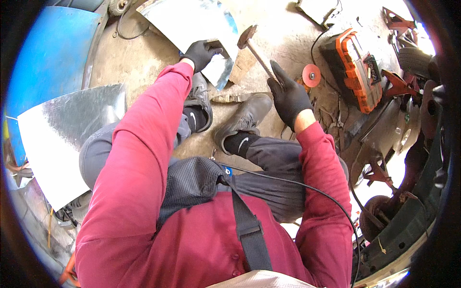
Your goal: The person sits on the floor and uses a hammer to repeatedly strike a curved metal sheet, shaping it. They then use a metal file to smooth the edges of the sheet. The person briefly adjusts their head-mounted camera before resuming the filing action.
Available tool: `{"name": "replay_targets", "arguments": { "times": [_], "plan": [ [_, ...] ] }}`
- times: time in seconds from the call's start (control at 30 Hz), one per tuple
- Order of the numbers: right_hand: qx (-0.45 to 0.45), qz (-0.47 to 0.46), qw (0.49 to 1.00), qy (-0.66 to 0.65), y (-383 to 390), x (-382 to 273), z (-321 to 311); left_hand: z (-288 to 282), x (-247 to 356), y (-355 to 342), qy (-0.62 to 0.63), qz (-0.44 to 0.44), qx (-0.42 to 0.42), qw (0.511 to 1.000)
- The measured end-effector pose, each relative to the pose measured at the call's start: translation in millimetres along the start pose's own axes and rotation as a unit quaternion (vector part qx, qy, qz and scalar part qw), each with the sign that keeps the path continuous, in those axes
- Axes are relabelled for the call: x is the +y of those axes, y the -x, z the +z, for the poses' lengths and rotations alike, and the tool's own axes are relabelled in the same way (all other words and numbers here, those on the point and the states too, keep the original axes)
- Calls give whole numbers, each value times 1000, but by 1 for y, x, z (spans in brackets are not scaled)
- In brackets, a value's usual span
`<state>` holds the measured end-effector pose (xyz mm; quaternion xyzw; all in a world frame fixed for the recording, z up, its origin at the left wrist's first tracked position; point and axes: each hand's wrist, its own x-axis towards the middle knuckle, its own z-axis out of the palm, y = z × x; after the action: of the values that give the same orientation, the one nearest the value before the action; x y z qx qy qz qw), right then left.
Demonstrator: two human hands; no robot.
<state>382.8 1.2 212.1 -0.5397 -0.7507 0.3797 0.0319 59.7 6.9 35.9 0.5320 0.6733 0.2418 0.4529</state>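
Observation:
My right hand (289, 97), in a black glove, is closed round the wooden handle of a hammer (260, 56). The hammer's rusty head is raised up and to the left, apart from the metal sheet. My left hand (200, 55), also gloved in black, is at the near edge of a bright, shiny metal sheet (187, 24) beyond my feet. Its fingers are curled round a small greyish piece there, too little of which shows to name. Under the sheet's right corner a piece of brown cardboard or board (243, 65) sticks out.
A second metal sheet (53, 139) leans at my left, by a large blue panel (53, 57). To the right are a red disc (311, 75), perhaps on a grinder, an orange-and-black toolbox (353, 72) and red stands (399, 85). A black cable (307, 185) crosses my right leg.

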Motion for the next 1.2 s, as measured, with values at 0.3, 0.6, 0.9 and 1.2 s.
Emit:
{"name": "replay_targets", "arguments": {
  "times": [0.3, 0.6, 0.9, 1.2],
  "plan": [
    [38, -30, 999, -13, -8, -7, -10, 14, 20, -5, -76, 82, -14, 994],
    [324, -247, 908, -103, 10, -61, -27, 12, 51, 4, -168, 78, -16, 983],
    [96, -63, 993, -37, 5, -29, -6, 16, 16, -4, -23, 56, -15, 998],
    [216, -234, 946, 52, 6, -11, 13, 23, 21, -8, -91, 72, -29, 993]
  ]
}}
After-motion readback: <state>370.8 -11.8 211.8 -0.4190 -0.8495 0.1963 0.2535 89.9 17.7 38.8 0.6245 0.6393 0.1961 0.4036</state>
